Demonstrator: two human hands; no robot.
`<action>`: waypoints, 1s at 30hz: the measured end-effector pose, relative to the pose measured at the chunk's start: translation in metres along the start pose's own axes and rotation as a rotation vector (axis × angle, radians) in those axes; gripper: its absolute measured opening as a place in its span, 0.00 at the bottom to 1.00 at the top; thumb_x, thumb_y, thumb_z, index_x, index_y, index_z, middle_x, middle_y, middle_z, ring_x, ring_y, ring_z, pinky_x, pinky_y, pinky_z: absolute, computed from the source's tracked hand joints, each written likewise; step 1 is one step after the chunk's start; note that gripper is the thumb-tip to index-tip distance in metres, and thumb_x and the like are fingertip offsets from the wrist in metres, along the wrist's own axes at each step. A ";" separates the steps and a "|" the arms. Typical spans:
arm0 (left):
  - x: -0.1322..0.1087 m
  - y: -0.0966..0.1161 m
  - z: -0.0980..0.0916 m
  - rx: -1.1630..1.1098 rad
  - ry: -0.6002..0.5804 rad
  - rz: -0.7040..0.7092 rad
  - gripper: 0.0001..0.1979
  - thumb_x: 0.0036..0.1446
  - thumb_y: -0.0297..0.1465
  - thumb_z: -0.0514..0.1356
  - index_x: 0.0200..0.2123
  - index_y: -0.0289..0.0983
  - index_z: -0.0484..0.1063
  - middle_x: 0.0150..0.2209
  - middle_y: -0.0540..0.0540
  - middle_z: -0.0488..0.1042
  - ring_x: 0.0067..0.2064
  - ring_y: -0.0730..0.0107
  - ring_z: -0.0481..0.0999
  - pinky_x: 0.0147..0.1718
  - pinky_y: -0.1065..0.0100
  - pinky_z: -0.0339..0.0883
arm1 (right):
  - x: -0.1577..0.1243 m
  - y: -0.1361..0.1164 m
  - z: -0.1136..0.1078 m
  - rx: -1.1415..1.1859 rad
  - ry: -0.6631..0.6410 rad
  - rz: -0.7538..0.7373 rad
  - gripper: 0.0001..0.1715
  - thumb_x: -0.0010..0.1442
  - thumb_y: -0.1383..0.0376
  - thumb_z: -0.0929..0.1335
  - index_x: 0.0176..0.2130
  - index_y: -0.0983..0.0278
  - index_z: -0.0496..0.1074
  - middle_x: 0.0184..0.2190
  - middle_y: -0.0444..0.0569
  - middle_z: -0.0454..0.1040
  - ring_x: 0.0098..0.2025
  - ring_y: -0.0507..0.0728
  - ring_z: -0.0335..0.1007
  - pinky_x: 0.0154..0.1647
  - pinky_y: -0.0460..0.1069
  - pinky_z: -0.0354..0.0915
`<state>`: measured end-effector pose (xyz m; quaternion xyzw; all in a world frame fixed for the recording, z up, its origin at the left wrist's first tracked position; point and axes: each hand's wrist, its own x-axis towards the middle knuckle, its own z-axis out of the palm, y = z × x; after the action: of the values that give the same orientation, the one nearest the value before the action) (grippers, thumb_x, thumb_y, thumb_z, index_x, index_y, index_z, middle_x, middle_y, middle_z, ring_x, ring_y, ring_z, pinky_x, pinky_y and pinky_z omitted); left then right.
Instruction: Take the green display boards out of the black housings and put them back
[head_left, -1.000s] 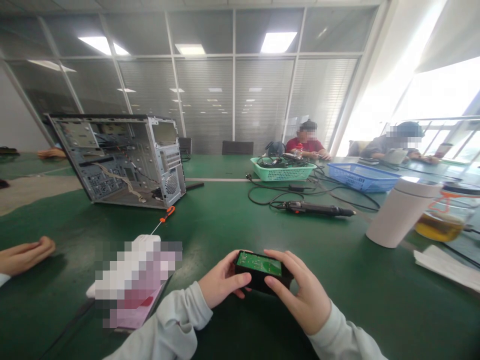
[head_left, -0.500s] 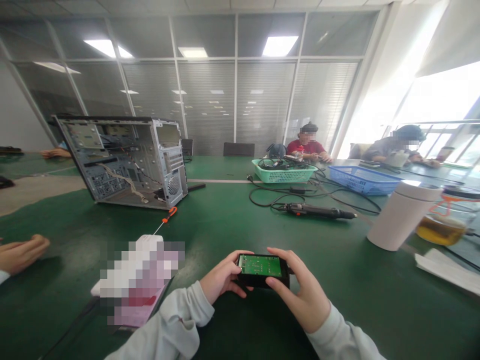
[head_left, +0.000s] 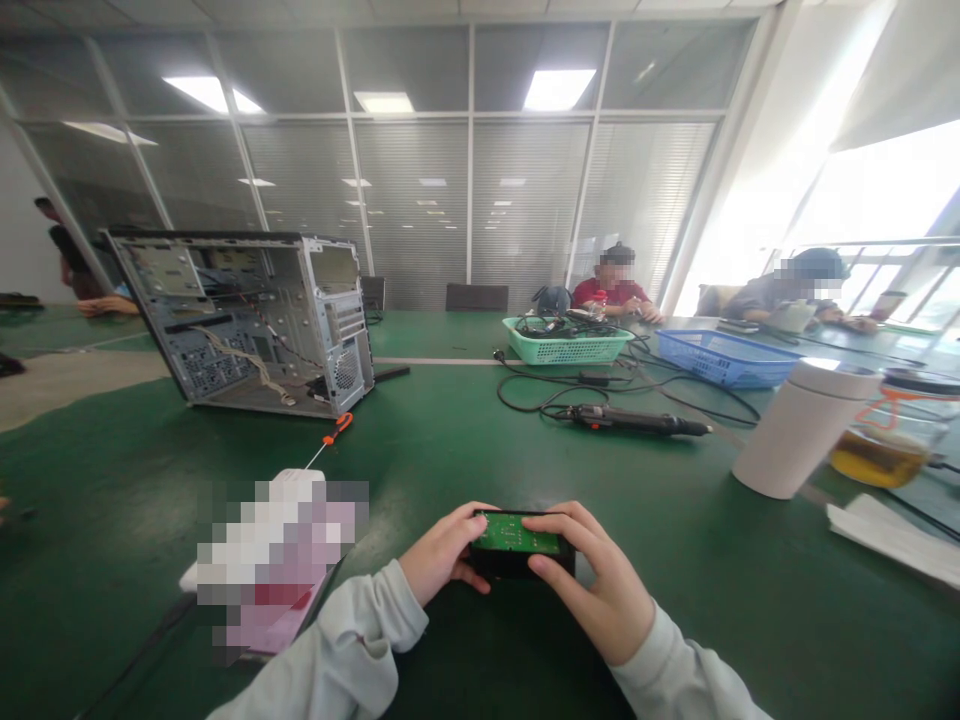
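Note:
Between my hands, above the near part of the green table, is a small black case with a green circuit board [head_left: 510,535] facing up inside it. My left hand [head_left: 448,550] grips its left end, thumb on the board's left edge and other fingers around and below. At the right end, my right hand [head_left: 600,575] holds the case too. Its index finger rests on top of the board, and its thumb presses the near side. The underside of the case is hidden.
A white power strip [head_left: 296,485] and a pinkish packet, partly blurred, lie left, near an orange-handled screwdriver [head_left: 339,430]. Beyond stands an open computer case [head_left: 330,330]. An electric screwdriver [head_left: 637,421], green basket [head_left: 570,350], blue basket [head_left: 727,365] and white tumbler [head_left: 806,430] are right. Other people sit beyond.
My right index finger has come down from the case's far edge onto the board. At the far left, another person's hand has almost left the view, and a standing person has appeared.

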<state>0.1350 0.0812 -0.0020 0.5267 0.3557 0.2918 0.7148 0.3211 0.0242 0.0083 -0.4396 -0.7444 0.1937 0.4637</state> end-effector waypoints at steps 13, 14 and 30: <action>-0.013 0.012 0.012 0.315 0.120 0.150 0.18 0.51 0.42 0.51 0.41 0.38 0.66 0.31 0.49 0.65 0.31 0.69 0.66 0.23 0.72 0.65 | -0.002 0.002 0.001 0.065 0.017 0.082 0.16 0.59 0.61 0.62 0.47 0.63 0.62 0.40 0.50 0.64 0.41 0.57 0.62 0.38 0.49 0.62; -0.014 0.013 0.013 0.363 0.125 0.165 0.17 0.51 0.42 0.50 0.38 0.37 0.68 0.29 0.49 0.65 0.30 0.70 0.65 0.23 0.72 0.64 | -0.003 0.002 0.001 0.091 0.020 0.113 0.17 0.59 0.60 0.62 0.47 0.63 0.62 0.41 0.50 0.64 0.41 0.57 0.63 0.38 0.49 0.63; -0.010 0.010 0.011 0.279 0.089 0.155 0.16 0.44 0.43 0.59 0.27 0.36 0.62 0.22 0.54 0.65 0.24 0.76 0.64 0.23 0.74 0.58 | 0.001 0.004 0.000 0.196 0.035 0.253 0.18 0.57 0.52 0.62 0.31 0.66 0.65 0.25 0.45 0.64 0.27 0.53 0.59 0.28 0.45 0.57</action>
<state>0.1384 0.0700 0.0114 0.6332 0.3823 0.3168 0.5937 0.3232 0.0276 0.0064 -0.4860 -0.6525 0.3146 0.4890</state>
